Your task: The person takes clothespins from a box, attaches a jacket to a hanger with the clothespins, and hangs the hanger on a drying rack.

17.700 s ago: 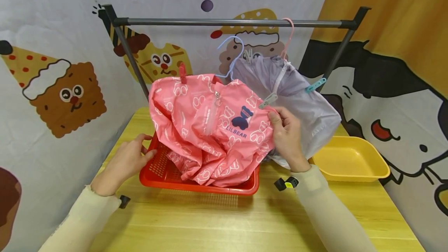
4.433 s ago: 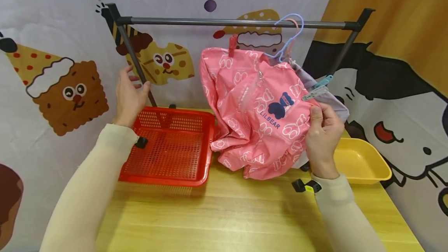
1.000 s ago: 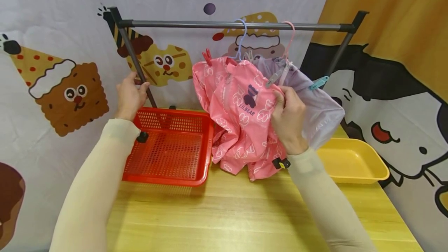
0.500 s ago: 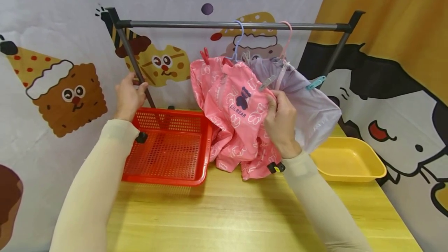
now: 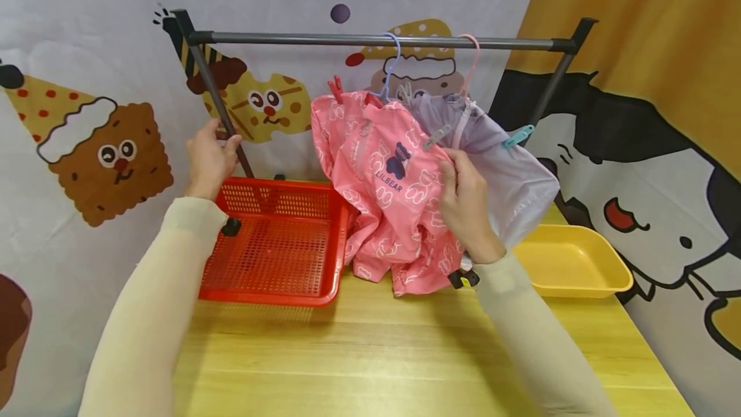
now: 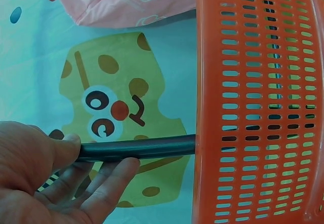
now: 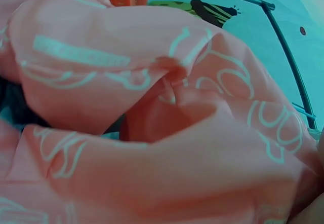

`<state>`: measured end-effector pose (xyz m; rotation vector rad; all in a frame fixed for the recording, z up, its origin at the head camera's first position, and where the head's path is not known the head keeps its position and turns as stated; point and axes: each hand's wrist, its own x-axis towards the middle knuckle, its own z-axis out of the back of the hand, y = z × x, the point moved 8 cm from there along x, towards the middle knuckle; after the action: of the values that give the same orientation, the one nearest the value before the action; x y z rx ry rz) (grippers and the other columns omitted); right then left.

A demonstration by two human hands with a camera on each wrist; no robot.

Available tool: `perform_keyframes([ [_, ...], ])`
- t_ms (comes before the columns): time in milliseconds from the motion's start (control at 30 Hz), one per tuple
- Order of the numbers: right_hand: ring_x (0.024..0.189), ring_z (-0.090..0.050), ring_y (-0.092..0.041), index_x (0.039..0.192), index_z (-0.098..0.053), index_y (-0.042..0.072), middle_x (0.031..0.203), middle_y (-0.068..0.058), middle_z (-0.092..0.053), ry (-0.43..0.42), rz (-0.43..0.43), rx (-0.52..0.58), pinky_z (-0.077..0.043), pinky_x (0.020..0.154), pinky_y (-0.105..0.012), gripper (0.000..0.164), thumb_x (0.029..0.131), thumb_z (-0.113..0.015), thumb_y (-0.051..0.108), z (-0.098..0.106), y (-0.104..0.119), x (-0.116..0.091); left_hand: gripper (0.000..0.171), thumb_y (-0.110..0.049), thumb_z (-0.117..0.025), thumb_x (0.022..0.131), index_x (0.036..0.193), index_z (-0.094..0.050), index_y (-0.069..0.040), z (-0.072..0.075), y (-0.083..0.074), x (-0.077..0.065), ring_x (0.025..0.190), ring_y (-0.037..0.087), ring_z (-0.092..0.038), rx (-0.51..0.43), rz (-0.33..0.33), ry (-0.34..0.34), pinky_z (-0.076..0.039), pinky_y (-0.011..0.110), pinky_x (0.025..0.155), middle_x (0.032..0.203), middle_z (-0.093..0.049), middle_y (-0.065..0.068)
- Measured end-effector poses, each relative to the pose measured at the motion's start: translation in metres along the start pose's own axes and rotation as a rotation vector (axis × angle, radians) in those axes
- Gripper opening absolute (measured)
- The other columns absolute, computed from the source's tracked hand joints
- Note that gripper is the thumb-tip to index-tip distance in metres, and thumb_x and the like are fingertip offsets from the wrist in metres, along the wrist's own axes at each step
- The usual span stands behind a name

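A pink jacket (image 5: 379, 192) with white bear outlines hangs from a blue hanger (image 5: 392, 66), whose hook is over the rack's bar (image 5: 324, 38). My right hand (image 5: 470, 204) pinches the jacket's right-hand shoulder edge, just under a grey clothespin (image 5: 437, 136). A red clothespin (image 5: 336, 89) is on the other shoulder. In the left wrist view, the thumb and fingers of my left hand (image 6: 76, 178) grip the rack's dark post (image 6: 139, 149). Pink cloth fills most of the right wrist view, so those fingertips are largely hidden there.
A red perforated basket (image 5: 272, 298) sits on the wooden table (image 5: 370, 359), left of the jacket. Beside it on the right, a lavender garment (image 5: 515, 185) hangs from a pink hanger (image 5: 471, 66) with a teal clothespin (image 5: 518, 136). A yellow tray (image 5: 573, 262) stands at far right.
The jacket, earlier over the basket, was lifted right and its hanger hooked on the bar, left of the pink hanger. My left hand went from the basket rim to the post.
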<state>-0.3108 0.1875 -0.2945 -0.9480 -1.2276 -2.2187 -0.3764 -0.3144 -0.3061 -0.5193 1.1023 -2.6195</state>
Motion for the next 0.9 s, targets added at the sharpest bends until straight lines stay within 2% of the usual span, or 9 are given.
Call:
perform_keyframes([
  [133, 0.115, -0.072, -0.04, 0.147, -0.066, -0.005, 0.13, -0.026, -0.076, 0.043, -0.025, -0.024, -0.056, 0.107, -0.051, 0.035, 0.123, -0.057, 0.018, 0.004, -0.005, -0.005, 0.044, -0.035, -0.063, 0.121, 0.159, -0.064, -0.011, 0.001, -0.002, 0.0, 0.104, 0.037, -0.08, 0.003, 0.001, -0.011, -0.049, 0.013, 0.063, 0.145, -0.073, 0.024],
  [267, 0.128, -0.072, -0.046, 0.153, -0.062, -0.006, 0.143, -0.028, -0.074, 0.079, -0.039, -0.061, -0.056, 0.118, -0.061, 0.04, 0.122, -0.06, 0.018, 0.008, -0.009, -0.013, 0.044, -0.035, -0.062, 0.121, 0.158, -0.065, -0.012, 0.002, -0.001, 0.0, 0.104, 0.036, -0.08, 0.008, 0.006, -0.02, -0.048, 0.014, 0.063, 0.145, -0.074, 0.024],
  [400, 0.137, -0.071, -0.045, 0.159, -0.059, -0.004, 0.151, -0.026, -0.072, 0.097, -0.036, -0.073, -0.054, 0.124, -0.063, 0.045, 0.12, -0.064, 0.017, 0.014, -0.011, -0.021, 0.045, -0.036, -0.062, 0.121, 0.159, -0.064, -0.013, 0.002, 0.0, -0.001, 0.103, 0.035, -0.079, -0.005, 0.01, -0.02, -0.049, 0.013, 0.062, 0.143, -0.073, 0.023],
  [533, 0.137, -0.068, -0.045, 0.163, -0.056, -0.003, 0.155, -0.026, -0.069, 0.115, 0.016, -0.085, -0.053, 0.121, -0.061, 0.05, 0.118, -0.066, 0.016, 0.018, -0.014, -0.028, 0.044, -0.037, -0.061, 0.122, 0.157, -0.066, -0.012, 0.005, 0.001, -0.005, 0.102, 0.036, -0.078, 0.004, -0.012, -0.043, -0.051, 0.017, 0.063, 0.14, -0.076, 0.024],
  [633, 0.129, -0.069, -0.044, 0.165, -0.054, -0.004, 0.15, -0.028, -0.068, 0.139, 0.06, -0.092, -0.057, 0.113, -0.06, 0.053, 0.116, -0.068, 0.012, 0.02, -0.016, -0.034, 0.044, -0.036, -0.059, 0.123, 0.157, -0.066, -0.008, 0.006, 0.001, -0.007, 0.108, 0.043, -0.079, 0.05, -0.042, -0.047, -0.058, 0.031, 0.073, 0.14, -0.078, 0.027],
  [767, 0.125, -0.07, -0.04, 0.169, -0.051, 0.0, 0.145, -0.027, -0.066, 0.166, 0.087, -0.125, -0.06, 0.107, -0.058, 0.06, 0.113, -0.072, 0.008, 0.026, -0.02, -0.043, 0.055, -0.034, -0.055, 0.123, 0.166, -0.054, 0.0, -0.004, 0.002, -0.013, 0.114, 0.05, -0.079, 0.106, -0.077, 0.041, -0.064, 0.054, 0.087, 0.145, -0.075, 0.033],
  [900, 0.13, -0.068, -0.04, 0.174, -0.047, 0.003, 0.148, -0.026, -0.065, 0.186, 0.117, -0.155, -0.06, 0.11, -0.055, 0.07, 0.11, -0.075, 0.006, 0.033, -0.022, -0.051, 0.064, -0.037, -0.053, 0.123, 0.17, -0.044, 0.004, -0.012, 0.005, -0.023, 0.117, 0.051, -0.077, 0.134, -0.08, 0.136, -0.063, 0.059, 0.091, 0.149, -0.072, 0.035],
])
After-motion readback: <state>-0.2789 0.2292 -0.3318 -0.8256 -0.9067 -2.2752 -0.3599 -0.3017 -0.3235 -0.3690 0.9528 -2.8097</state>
